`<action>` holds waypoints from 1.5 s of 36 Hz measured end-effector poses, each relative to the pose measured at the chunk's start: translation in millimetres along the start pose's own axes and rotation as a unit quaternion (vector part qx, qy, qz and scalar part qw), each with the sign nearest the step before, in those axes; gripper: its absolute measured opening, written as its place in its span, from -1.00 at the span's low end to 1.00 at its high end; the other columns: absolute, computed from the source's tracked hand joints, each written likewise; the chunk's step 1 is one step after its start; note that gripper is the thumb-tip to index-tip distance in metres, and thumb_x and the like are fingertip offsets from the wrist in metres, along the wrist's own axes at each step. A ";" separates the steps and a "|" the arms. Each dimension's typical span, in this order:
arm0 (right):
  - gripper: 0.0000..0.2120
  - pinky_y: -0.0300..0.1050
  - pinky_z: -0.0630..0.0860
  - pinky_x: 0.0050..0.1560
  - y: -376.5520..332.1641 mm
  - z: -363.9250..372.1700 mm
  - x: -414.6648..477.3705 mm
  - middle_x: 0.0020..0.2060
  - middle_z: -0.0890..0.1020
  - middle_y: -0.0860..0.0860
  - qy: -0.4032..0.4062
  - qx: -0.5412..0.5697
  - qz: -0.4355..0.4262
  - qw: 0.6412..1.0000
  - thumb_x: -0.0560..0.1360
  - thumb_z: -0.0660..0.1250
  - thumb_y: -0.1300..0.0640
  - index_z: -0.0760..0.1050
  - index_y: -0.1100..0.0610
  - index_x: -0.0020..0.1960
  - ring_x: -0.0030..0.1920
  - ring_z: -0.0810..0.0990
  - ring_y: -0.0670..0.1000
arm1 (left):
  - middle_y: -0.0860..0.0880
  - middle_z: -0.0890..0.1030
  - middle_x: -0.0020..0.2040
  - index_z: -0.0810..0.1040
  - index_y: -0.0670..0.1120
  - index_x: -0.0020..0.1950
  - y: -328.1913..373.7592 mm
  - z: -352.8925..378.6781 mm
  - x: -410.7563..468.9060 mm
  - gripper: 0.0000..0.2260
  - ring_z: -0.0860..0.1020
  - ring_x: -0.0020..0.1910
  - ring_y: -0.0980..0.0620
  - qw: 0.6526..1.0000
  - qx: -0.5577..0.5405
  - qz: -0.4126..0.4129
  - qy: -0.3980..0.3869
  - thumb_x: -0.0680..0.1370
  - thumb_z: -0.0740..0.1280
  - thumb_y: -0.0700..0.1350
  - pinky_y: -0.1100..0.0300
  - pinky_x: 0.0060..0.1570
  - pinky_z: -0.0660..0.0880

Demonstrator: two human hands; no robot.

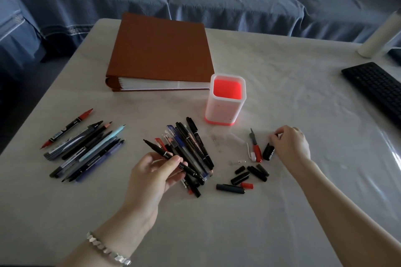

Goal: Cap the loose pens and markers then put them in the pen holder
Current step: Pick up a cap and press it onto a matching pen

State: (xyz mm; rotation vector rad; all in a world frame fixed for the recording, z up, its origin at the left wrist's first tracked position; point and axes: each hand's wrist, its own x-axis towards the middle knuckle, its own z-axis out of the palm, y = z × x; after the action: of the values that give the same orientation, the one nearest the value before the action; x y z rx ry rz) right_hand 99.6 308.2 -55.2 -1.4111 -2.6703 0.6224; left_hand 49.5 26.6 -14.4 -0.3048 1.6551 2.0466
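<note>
White square plastic pen holder, red inside and red base, stands upright near the middle of the pale-covered table. Left hand sits at 7 o'clock from the holder. Its grip is curled, thumb and fingers round a slim black marker whose bare tip points to 10 o'clock, uncapped at that end. The marker is held over the near edge of the mixed pile of black, blue and red pens, which lies at 7 o'clock from the holder. Right hand is at 4 o'clock from the holder, grip pinched, fingertips closed on a small dark piece; can't tell what it is. Short black cap with white print lies just beside that hand at its 8 o'clock; contact unclear. Red and black pen part is next to it. Scattered loose black caps and one small red cap lie at 5 o'clock from the holder, between the hands. A second group of dark, light-blue and red-tipped pens lies at 8 o'clock, well apart from the holder. Closed brown binder is at 11 o'clock, just beside the holder. Black keyboard is at 3 o'clock, white cylinder at 2 o'clock. Silver bracelet is on the left wrist.
</note>
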 end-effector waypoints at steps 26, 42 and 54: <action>-0.75 -0.42 0.51 -0.23 -71.1 -24.4 -137.0 -0.33 0.70 -0.10 -0.180 0.461 -0.127 0.860 0.30 0.43 0.43 0.61 0.09 -0.23 -0.28 0.66 -0.14 | -0.21 0.63 -0.11 0.54 -0.29 -0.09 7.9 2.3 -8.1 -0.91 0.63 -0.19 -0.02 0.992 -0.114 -0.047 0.040 0.47 0.32 -0.26 0.26 -0.20 0.61; -0.74 -0.43 0.50 -0.20 -80.4 -23.3 -143.1 -0.32 0.69 -0.12 -0.145 0.435 -0.156 0.875 0.28 0.47 0.38 0.61 0.01 -0.27 -0.29 0.65 -0.16 | -0.07 0.66 -0.35 0.52 -0.22 -0.21 14.9 5.9 -16.6 -0.93 0.64 -0.35 0.08 0.982 -0.175 -0.047 0.060 0.48 0.30 -0.28 0.31 -0.36 0.58; -0.75 -0.35 0.54 -0.24 -83.6 -21.8 -146.8 -0.32 0.69 -0.03 -0.135 0.469 -0.141 0.861 0.27 0.45 0.43 0.62 0.09 -0.28 -0.34 0.63 -0.13 | -0.03 0.65 -0.39 0.51 -0.19 -0.24 16.9 7.4 -20.2 -0.93 0.64 -0.36 0.09 0.982 -0.174 -0.036 0.064 0.45 0.32 -0.28 0.27 -0.26 0.61</action>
State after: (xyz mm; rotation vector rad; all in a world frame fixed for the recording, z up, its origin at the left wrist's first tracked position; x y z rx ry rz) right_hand 124.7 155.5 16.0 -0.6630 -2.0654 1.8310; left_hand 59.2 26.6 11.1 -0.6175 1.3253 2.2970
